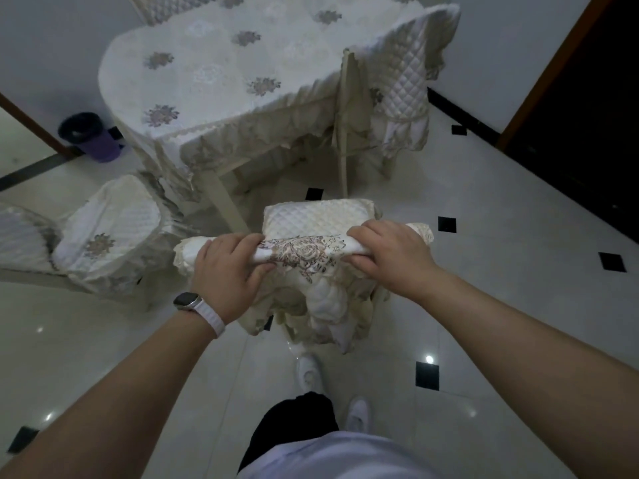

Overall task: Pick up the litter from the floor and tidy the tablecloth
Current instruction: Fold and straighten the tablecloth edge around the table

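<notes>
Left hand (228, 267) and right hand (390, 257) clutch the chair cover (304, 254).

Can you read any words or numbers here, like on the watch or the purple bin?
None can be read. The watch shows only a dark face, the purple bin shows no label, and the tablecloth and chair cover carry only flower patterns.

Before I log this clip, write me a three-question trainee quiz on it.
1. True or false: the left hand and right hand both grip the chair back.
2. The bin stands: A) on the floor by the table; B) on the table; C) on a chair.
3. Fill in: the watch is on the ___ wrist.
Key: 1 true; 2 A; 3 left.
</notes>
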`<state>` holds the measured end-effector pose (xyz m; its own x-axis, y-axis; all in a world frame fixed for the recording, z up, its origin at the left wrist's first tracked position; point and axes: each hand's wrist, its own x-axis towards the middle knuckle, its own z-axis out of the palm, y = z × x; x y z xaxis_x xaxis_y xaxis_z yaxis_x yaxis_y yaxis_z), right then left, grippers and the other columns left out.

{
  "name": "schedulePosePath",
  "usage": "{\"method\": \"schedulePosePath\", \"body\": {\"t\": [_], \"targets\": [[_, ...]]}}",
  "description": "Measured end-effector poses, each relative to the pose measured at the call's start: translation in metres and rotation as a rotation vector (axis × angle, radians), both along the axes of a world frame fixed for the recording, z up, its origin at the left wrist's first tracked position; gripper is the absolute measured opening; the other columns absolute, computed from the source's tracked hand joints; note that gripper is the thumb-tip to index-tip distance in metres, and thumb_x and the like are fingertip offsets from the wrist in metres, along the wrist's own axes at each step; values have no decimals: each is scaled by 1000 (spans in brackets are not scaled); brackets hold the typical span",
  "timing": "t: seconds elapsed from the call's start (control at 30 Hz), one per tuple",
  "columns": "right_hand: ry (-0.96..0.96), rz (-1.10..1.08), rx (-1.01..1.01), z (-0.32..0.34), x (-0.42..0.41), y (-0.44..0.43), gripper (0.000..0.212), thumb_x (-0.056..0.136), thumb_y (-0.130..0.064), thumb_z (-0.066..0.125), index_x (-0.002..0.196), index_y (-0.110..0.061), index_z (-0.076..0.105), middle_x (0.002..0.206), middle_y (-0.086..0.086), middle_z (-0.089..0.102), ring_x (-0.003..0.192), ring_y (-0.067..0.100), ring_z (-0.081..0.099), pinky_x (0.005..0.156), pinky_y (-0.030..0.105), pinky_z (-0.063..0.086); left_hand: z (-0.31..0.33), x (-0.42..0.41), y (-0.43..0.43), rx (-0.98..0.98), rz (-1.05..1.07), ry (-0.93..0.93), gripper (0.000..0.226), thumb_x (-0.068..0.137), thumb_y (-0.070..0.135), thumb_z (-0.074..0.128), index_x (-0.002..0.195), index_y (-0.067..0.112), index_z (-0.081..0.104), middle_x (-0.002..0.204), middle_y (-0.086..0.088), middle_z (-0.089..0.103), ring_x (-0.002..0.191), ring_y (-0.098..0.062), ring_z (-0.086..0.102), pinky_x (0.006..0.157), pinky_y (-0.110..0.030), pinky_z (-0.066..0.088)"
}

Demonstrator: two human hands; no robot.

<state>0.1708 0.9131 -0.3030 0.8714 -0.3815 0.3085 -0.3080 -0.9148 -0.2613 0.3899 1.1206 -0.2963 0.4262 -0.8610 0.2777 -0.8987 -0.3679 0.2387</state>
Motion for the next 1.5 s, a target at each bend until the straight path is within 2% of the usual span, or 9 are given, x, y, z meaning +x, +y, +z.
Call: {"method": "schedulePosePath", "body": {"t": [0.23, 0.47, 0.63, 0.87, 1.2, 1.3, 1.4, 1.5], "targets": [[-31, -15, -26, -3, 15, -44, 45, 87, -51, 52, 108, -14, 66, 97, 4, 65, 85, 29, 60, 73, 37, 45, -8, 15, -42, -62, -10, -24, 46, 85, 52, 51, 111, 17, 66, 101, -5, 64, 95, -31, 59, 89, -54, 45], [19, 7, 15, 6, 57, -95, 46, 86, -49, 51, 110, -13, 66, 102, 5, 66, 89, 28, 60, 76, 38, 46, -5, 58, -90, -84, -41, -29, 45, 86, 55, 50, 108, 19, 65, 96, -3, 63, 90, -28, 57, 85, -49, 44], [18, 9, 10, 15, 91, -126, 47, 87, -51, 50, 108, -13, 67, 96, 4, 65, 86, 29, 60, 73, 39, 47, 0, 88, -120, -115, -21, -28, 42, 85, 55, 51, 108, 21, 64, 95, -2, 63, 88, -26, 56, 80, -44, 42], [26, 21, 0, 26, 127, -173, 48, 90, -52, 47, 111, -13, 65, 103, 5, 64, 89, 30, 59, 76, 41, 45, 14, 120, -165, -118, 17, -11, 44, 85, 58, 49, 108, 22, 64, 96, -2, 64, 89, -28, 59, 79, -42, 41], [-56, 140, -13, 26, 153, -243, 49, 88, -51, 48, 110, -12, 66, 101, 5, 63, 88, 29, 59, 79, 39, 42, 16, 127, -214, -184, 77, -34, 44, 85, 53, 52, 109, 19, 65, 97, -3, 63, 91, -25, 53, 80, -42, 37], [-66, 202, -6, 23, 158, -273, 49, 90, -53, 47, 112, -13, 66, 104, 5, 63, 91, 29, 59, 80, 42, 44, 16, 122, -231, -192, 114, -31, 48, 89, 60, 47, 109, 19, 63, 96, -3, 63, 91, -25, 53, 80, -43, 39], [-65, 262, -11, 22, 162, -303, 57, 94, -61, 38, 113, -14, 64, 106, 5, 63, 93, 28, 59, 79, 42, 44, 17, 110, -252, -195, 154, -39, 50, 92, 64, 39, 110, 22, 60, 94, -2, 63, 89, -21, 51, 78, -41, 38], [-81, 332, -4, 20, 163, -337, 59, 96, -62, 31, 113, -15, 61, 105, 6, 63, 94, 28, 59, 80, 42, 45, 13, 93, -273, -183, 214, -37, 45, 87, 57, 51, 109, 20, 64, 94, -1, 63, 87, -22, 52, 77, -40, 38]]}}
